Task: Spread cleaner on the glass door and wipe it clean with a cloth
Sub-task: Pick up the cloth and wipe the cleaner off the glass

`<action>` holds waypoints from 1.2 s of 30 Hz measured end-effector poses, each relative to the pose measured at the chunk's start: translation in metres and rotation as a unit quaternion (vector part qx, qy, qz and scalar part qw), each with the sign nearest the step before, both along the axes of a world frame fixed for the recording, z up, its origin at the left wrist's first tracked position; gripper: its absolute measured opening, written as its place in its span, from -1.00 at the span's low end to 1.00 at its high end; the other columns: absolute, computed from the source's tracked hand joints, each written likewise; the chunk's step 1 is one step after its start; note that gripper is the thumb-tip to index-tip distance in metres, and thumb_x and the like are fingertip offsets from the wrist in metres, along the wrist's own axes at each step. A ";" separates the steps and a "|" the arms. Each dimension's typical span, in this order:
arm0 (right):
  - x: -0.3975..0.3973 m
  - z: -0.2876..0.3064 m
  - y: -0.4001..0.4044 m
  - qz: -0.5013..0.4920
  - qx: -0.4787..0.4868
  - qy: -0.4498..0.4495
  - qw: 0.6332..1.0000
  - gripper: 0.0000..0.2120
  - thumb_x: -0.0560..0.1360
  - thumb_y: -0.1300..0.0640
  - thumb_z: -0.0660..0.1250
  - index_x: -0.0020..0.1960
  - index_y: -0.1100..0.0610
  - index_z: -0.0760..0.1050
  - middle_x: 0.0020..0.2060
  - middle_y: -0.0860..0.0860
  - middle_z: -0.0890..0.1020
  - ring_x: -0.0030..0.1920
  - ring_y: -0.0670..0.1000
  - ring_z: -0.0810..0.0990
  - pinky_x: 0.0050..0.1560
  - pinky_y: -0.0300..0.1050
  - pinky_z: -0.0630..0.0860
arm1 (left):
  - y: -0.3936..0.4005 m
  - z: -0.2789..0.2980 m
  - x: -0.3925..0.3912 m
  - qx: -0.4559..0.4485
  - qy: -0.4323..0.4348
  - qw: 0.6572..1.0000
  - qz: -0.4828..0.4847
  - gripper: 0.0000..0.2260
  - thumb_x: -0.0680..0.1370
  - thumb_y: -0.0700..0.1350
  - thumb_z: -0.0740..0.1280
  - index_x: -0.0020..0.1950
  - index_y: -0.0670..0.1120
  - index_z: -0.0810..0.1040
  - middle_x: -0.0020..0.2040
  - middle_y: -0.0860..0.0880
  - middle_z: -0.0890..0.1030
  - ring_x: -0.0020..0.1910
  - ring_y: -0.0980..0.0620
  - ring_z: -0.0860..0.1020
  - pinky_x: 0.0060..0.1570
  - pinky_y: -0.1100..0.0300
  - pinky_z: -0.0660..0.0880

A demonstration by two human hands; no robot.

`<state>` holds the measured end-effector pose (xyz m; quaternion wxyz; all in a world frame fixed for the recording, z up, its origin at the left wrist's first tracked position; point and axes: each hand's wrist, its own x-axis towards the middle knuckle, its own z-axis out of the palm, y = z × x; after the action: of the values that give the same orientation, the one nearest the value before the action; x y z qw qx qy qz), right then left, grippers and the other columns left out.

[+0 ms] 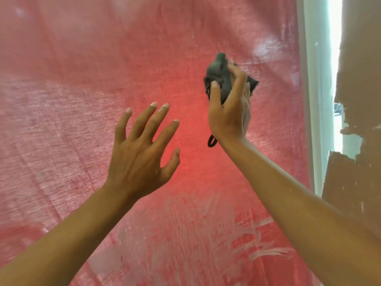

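Dark grey cloth, bunched, held in my right hand with thumb and fingers curled round it, raised against the upper right of the glass door, close to the white frame; red fabric shows through the pane. My left hand is lower and to the left, fingers spread, holding nothing, whether touching glass I cannot tell. White cleaner streaks lie below both hands, nearer my right, so wiping probably heads down.

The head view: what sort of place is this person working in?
Probably a home doorway in poor repair. A glass door smeared with white cleaner has red fabric behind it, a pale frame stands beside it, and the wall at right is crumbling.
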<state>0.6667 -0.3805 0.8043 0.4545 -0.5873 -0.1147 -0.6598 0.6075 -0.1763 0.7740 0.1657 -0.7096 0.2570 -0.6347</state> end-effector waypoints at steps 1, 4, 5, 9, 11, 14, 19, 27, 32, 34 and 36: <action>-0.004 0.003 0.008 0.007 0.025 0.002 1.000 -0.68 0.65 0.10 0.26 0.38 0.15 0.46 0.48 0.07 0.49 0.54 0.17 0.37 0.48 0.31 0.32 | -0.003 0.007 -0.001 -0.005 -0.006 1.000 -0.004 -0.55 0.64 0.09 0.27 0.45 -0.11 0.54 0.56 -0.17 0.41 0.57 -0.19 0.34 0.50 -0.32 0.21; -0.007 -0.015 0.017 -0.028 -0.184 -0.070 0.980 -0.72 0.67 0.10 0.28 0.30 0.20 0.56 0.50 0.13 0.46 0.56 0.15 0.35 0.58 0.18 0.23 | -0.008 0.038 -0.002 -0.015 -0.037 0.999 -0.007 -0.54 0.65 0.07 0.25 0.49 -0.12 0.50 0.57 -0.16 0.40 0.58 -0.18 0.33 0.51 -0.31 0.20; -0.004 -0.018 0.010 -0.049 -0.250 -0.091 0.963 -0.69 0.67 0.07 0.29 0.33 0.20 0.57 0.50 0.14 0.45 0.56 0.13 0.36 0.58 0.16 0.23 | -0.008 0.051 -0.002 -0.019 -0.046 0.999 -0.002 -0.53 0.65 0.07 0.24 0.50 -0.12 0.49 0.57 -0.17 0.39 0.59 -0.18 0.31 0.51 -0.31 0.19; 0.015 0.035 -0.023 -0.064 -0.062 -0.050 0.995 -0.63 0.68 0.00 0.23 0.42 0.10 0.54 0.52 0.08 0.44 0.55 0.07 0.37 0.58 0.16 0.21 | 0.000 0.096 0.000 -0.028 -0.059 0.997 0.033 -0.49 0.66 0.11 0.20 0.53 -0.13 0.43 0.59 -0.18 0.35 0.62 -0.19 0.24 0.55 -0.33 0.09; 0.014 0.076 -0.025 -0.013 0.056 0.005 0.998 -0.57 0.68 -0.05 0.16 0.47 0.08 0.50 0.55 0.02 0.41 0.58 0.04 0.31 0.58 0.18 0.18 | 0.003 0.112 0.001 -0.028 -0.058 0.997 0.043 -0.48 0.65 0.12 0.19 0.53 -0.13 0.42 0.59 -0.19 0.35 0.62 -0.19 0.22 0.56 -0.33 0.06; 0.003 0.095 -0.001 -0.024 -0.033 0.006 0.999 -0.44 0.65 -0.08 0.01 0.57 0.13 0.36 0.60 0.09 0.30 0.62 0.11 0.21 0.61 0.22 0.09 | 0.008 0.127 0.003 -0.045 -0.059 0.996 0.039 -0.47 0.65 0.13 0.19 0.53 -0.14 0.42 0.58 -0.19 0.35 0.62 -0.20 0.22 0.57 -0.33 0.05; -0.004 0.064 0.004 -0.057 -0.323 -0.062 0.943 -0.44 0.65 0.10 0.14 0.63 0.13 0.21 0.63 0.04 0.24 0.65 0.05 0.10 0.64 0.18 0.00 | 0.010 0.129 0.005 -0.056 -0.062 0.996 0.025 -0.48 0.65 0.11 0.18 0.53 -0.13 0.43 0.57 -0.18 0.37 0.60 -0.20 0.26 0.55 -0.33 0.10; 0.012 0.114 -0.011 -0.028 -0.020 -0.097 0.995 -0.71 0.56 -0.12 0.43 0.00 0.12 0.57 0.20 0.00 0.65 0.42 0.14 0.49 0.33 0.26 0.46 | 0.008 0.129 0.005 -0.068 -0.052 0.996 0.019 -0.48 0.64 0.13 0.19 0.52 -0.12 0.45 0.57 -0.17 0.38 0.60 -0.20 0.26 0.56 -0.32 0.10; 0.010 0.105 0.002 -0.040 -0.094 -0.143 0.984 -0.72 0.55 -0.06 0.46 0.05 0.15 0.58 0.13 0.03 0.67 0.24 0.05 0.58 0.18 0.10 0.59 | 0.008 0.129 0.006 -0.067 -0.056 0.996 0.016 -0.48 0.63 0.14 0.21 0.51 -0.11 0.46 0.56 -0.17 0.39 0.60 -0.20 0.27 0.56 -0.32 0.11; 0.015 0.126 -0.006 -0.038 -0.011 -0.087 0.995 -0.67 0.62 -0.05 0.34 0.30 0.10 0.57 0.32 0.02 0.62 0.41 0.09 0.50 0.38 0.17 0.45 | 0.008 0.130 0.005 -0.071 -0.050 0.996 0.019 -0.48 0.63 0.14 0.21 0.51 -0.11 0.46 0.57 -0.17 0.38 0.60 -0.19 0.26 0.56 -0.32 0.10; 0.016 0.140 -0.001 -0.050 0.006 -0.063 0.997 -0.59 0.66 -0.01 0.26 0.44 0.13 0.51 0.47 0.06 0.51 0.58 0.17 0.28 0.57 0.23 0.19 | 0.008 0.129 0.006 -0.072 -0.051 0.996 0.018 -0.48 0.63 0.14 0.21 0.51 -0.11 0.46 0.57 -0.16 0.38 0.60 -0.19 0.27 0.56 -0.31 0.10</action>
<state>0.6828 -0.3810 0.9438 0.4166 -0.5471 -0.1099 -0.7177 0.6132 -0.1682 0.9029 0.1385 -0.6910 0.1887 -0.6839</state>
